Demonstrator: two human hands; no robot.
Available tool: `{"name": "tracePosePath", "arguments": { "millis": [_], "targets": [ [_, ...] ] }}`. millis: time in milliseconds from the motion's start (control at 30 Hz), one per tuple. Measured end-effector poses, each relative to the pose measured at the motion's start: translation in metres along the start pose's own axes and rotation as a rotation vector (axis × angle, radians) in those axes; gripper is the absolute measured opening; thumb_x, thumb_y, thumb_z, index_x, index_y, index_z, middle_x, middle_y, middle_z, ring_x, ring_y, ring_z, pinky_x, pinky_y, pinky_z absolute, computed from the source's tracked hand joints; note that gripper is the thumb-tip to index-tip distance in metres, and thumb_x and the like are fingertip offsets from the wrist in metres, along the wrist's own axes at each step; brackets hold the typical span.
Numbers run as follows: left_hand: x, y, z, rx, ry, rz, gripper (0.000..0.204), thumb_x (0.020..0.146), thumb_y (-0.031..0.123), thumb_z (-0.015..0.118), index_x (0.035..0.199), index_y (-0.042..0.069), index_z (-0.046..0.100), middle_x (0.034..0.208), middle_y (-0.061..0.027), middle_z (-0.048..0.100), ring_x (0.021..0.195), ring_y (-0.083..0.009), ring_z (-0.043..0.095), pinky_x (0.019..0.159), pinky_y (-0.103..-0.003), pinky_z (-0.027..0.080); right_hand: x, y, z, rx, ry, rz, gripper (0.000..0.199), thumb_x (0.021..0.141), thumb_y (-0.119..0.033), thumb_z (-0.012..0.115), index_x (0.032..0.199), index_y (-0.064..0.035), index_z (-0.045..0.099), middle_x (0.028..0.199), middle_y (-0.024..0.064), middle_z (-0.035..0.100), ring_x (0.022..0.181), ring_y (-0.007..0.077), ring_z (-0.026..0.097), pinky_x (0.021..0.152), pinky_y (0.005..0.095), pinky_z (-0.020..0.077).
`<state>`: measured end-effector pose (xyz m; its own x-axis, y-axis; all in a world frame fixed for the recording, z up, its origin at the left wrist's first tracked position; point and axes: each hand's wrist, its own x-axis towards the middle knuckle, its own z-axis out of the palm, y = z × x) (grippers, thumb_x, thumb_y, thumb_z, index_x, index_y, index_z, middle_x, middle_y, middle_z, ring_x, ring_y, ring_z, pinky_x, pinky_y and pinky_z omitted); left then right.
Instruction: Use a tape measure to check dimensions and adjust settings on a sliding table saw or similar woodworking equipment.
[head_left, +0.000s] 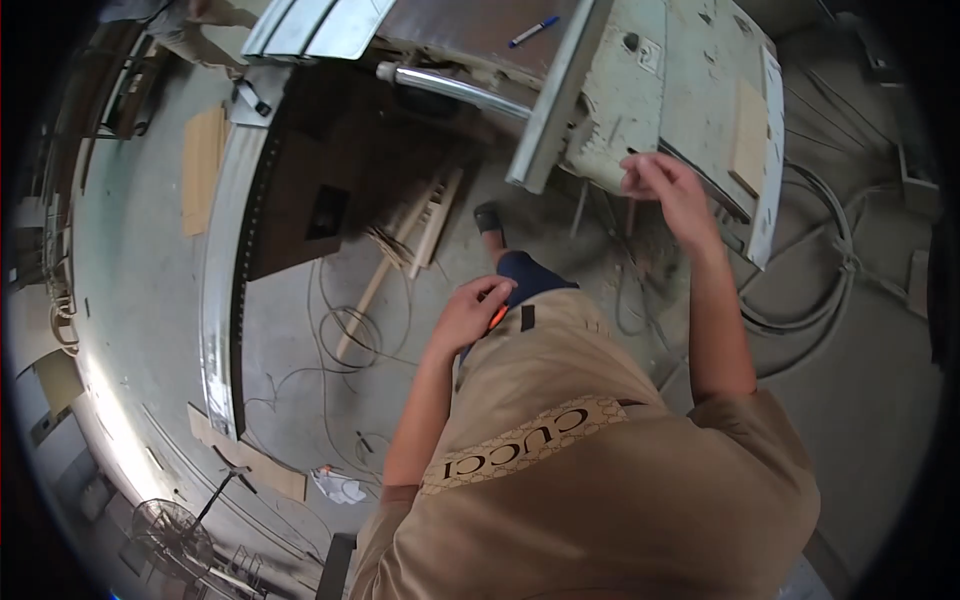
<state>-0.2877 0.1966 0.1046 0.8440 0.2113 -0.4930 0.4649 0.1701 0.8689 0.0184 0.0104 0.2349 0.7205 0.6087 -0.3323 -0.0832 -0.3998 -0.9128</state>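
Left hand (470,312), centre of frame: fingers curled at the hip around a small orange object (497,317), mostly hidden, apparently kept close to the body so it stays ready. Right hand (668,186), upper right: fingers loosely bent at the near edge of the pale green machine bench (690,70); whether it grips anything cannot be told. 1 wooden block (749,135) lies on the bench's right side, 1 blue pen (533,31) at top centre. Cables (345,330) and wood strips (425,225) lie on the concrete floor (130,300) at left.

The scene is viewed steeply downward from the head, close over the torso, with the table (690,90) seen ahead.
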Motion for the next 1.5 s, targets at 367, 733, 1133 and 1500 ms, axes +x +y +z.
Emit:
{"name": "tracePosePath", "arguments": {
  "millis": [367, 733, 1133, 1500],
  "targets": [
    [0.072, 0.018, 0.088, 0.232, 0.040, -0.113, 0.063, 0.099, 0.057, 0.059, 0.126, -0.001, 0.065, 0.102, -0.0205, 0.073, 0.097, -0.0339, 0.070, 0.087, -0.043, 0.054, 0.078, 0.013, -0.131, -0.283, 0.134, -0.079, 0.039, 0.105, -0.038, 0.060, 0.124, -0.0058, 0.073, 0.117, 0.0045, 0.074, 0.113, 0.0147, 0.066, 0.095, 0.0323, 0.0483],
    [0.129, 0.011, 0.090, 0.105, -0.171, -0.176, 0.036, 0.103, 0.039, 0.060, 0.105, 0.005, 0.072, 0.082, -0.0071, 0.069, 0.077, -0.0176, 0.063, 0.073, -0.033, 0.050, 0.441, 0.069, -0.263, -0.765, 0.330, -0.342, 0.080, 0.093, -0.061, 0.067, 0.143, 0.0007, 0.059, 0.140, 0.0248, 0.062, 0.133, 0.0340, 0.058, 0.112, 0.0385, 0.0423],
    [0.136, 0.040, 0.104, 0.147, -0.075, -0.367, 0.025, 0.097, 0.030, 0.065, 0.100, 0.007, 0.074, 0.101, -0.0160, 0.068, 0.100, -0.0328, 0.064, 0.086, -0.041, 0.051, 0.499, 0.070, -0.272, -0.576, 0.149, -0.001, 0.098, 0.083, -0.061, 0.079, 0.150, 0.0029, 0.050, 0.151, 0.0190, 0.054, 0.139, 0.0285, 0.050, 0.117, 0.0390, 0.0347],
    [0.144, 0.023, 0.112, 0.245, -0.026, -0.351, 0.024, 0.097, 0.031, 0.065, 0.100, 0.008, 0.073, 0.103, -0.0163, 0.066, 0.102, -0.0361, 0.064, 0.086, -0.042, 0.052, 0.488, 0.052, -0.290, -0.505, 0.240, -0.009, 0.098, 0.081, -0.057, 0.083, 0.149, 0.0051, 0.051, 0.150, 0.0190, 0.054, 0.142, 0.0282, 0.047, 0.119, 0.0395, 0.0312]
  ]
}}
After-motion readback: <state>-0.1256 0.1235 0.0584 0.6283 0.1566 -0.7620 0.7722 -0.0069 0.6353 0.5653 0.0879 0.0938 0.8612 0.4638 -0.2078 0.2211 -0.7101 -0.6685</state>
